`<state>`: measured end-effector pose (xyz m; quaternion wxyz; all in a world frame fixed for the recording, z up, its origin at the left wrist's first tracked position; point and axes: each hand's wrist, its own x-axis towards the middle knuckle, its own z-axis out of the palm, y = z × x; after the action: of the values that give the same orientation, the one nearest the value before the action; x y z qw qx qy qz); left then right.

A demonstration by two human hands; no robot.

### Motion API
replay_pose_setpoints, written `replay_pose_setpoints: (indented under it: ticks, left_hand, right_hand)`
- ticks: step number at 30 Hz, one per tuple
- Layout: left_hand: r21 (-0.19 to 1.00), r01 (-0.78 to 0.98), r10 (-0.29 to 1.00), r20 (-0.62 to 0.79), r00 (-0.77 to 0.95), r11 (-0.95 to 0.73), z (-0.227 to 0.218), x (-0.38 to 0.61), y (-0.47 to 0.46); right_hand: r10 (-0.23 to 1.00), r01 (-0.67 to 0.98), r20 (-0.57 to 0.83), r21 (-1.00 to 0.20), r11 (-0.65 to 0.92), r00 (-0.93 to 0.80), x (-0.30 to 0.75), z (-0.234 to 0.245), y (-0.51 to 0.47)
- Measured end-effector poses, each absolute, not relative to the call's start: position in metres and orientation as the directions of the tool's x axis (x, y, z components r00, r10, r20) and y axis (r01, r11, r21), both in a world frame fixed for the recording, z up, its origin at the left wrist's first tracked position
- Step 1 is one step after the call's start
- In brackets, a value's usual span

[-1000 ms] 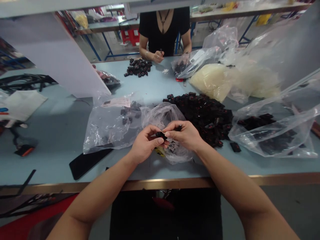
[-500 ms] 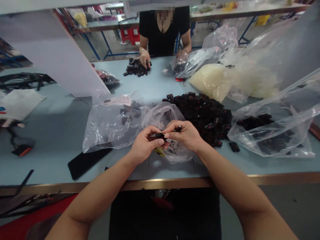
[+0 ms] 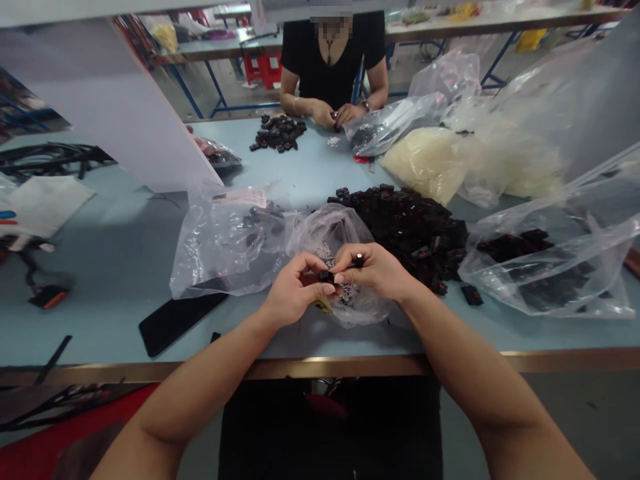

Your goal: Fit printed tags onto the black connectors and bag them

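Observation:
My left hand [image 3: 295, 291] and my right hand [image 3: 373, 270] meet above the bag, and their fingertips pinch a small black plastic connector [image 3: 326, 276]. A short dark piece with a shiny tip [image 3: 358, 259] sticks up between the right thumb and forefinger. Its exact shape is hidden by my fingers. Directly under my hands lies a clear plastic bag [image 3: 333, 230] holding small grey parts [image 3: 326, 252]. Just beyond my right hand spreads a heap of black connectors with red marks [image 3: 405, 233].
A clear bag with dark parts [image 3: 235, 243] lies to the left, and a black strip [image 3: 180, 323] lies on the blue-grey table [image 3: 120, 267]. A co-worker's hands [image 3: 333, 115] work across the table beside a small black pile [image 3: 277, 132]. Cream-filled bags [image 3: 425, 157] and a bag of connectors [image 3: 545, 267] lie right.
My hands have barely moved and still hold the connector. The co-worker's hands have come together in front of their body, away from the small black pile.

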<state>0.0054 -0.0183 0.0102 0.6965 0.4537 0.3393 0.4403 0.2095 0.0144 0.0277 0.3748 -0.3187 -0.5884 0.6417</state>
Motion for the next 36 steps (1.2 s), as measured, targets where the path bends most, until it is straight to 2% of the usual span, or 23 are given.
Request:
replay_pose_setpoints:
  ticks: [6, 11, 18, 23, 28, 36]
  left_hand:
    - [0.967, -0.213, 0.916, -0.046, 0.398, 0.141, 0.0059, 0.0031, -0.0194]
    - [0.997, 0.013, 0.947, 0.07, 0.313, -0.078, 0.0051, -0.0022, -0.0157]
    - [0.963, -0.23, 0.935, -0.049, 0.352, 0.137, 0.0078, 0.0004, -0.0116]
    - [0.935, -0.315, 0.949, -0.061, 0.31, 0.163, 0.0095, 0.0007, -0.0115]
    - [0.913, -0.367, 0.953, -0.067, 0.295, 0.178, 0.009, 0.001, -0.0105]
    - [0.909, -0.38, 0.956, -0.057, 0.29, 0.169, 0.0081, 0.0014, -0.0103]
  right_hand:
    - [0.801, -0.018, -0.076, -0.994, -0.107, -0.594, 0.2149, 0.0336, 0.0156]
    - [0.809, 0.059, -0.136, -0.99, -0.125, -0.572, 0.2132, 0.0354, 0.0159]
    - [0.899, -0.03, -0.103, -0.991, -0.127, -0.425, 0.2118, 0.0301, 0.0168]
    - [0.94, -0.059, -0.099, -0.99, -0.125, -0.325, 0.2132, 0.0262, 0.0172]
    - [0.941, -0.048, -0.081, -0.994, -0.102, -0.33, 0.213, 0.0284, 0.0143]
    - [0.945, -0.117, -0.002, -0.992, -0.042, -0.327, 0.2107, 0.0306, 0.0133]
